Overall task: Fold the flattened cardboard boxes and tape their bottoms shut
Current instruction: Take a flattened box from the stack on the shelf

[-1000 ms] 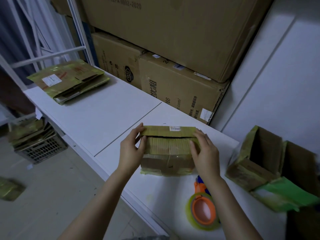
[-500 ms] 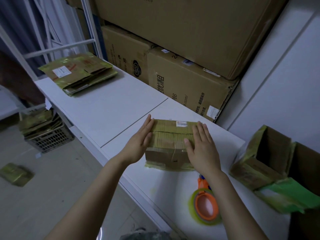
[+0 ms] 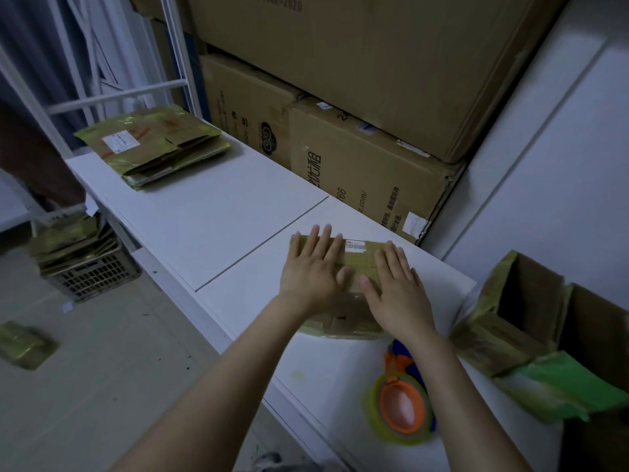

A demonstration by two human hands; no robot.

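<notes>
The left hand [image 3: 311, 269] and right hand [image 3: 396, 291] are lying flat side by side, fingers straight, pressing on top of the small cardboard box [image 3: 352, 318], which is sitting on the white table [image 3: 221, 219] directly under both palms. The tape roll [image 3: 401, 405] with orange core is lying close by the right forearm, and the stack of flattened boxes [image 3: 153, 144] is resting well beyond the left hand, far left.

Both hands, left hand [image 3: 311, 271] and right hand [image 3: 398, 287], flat atop cardboard box [image 3: 357, 258].
</notes>
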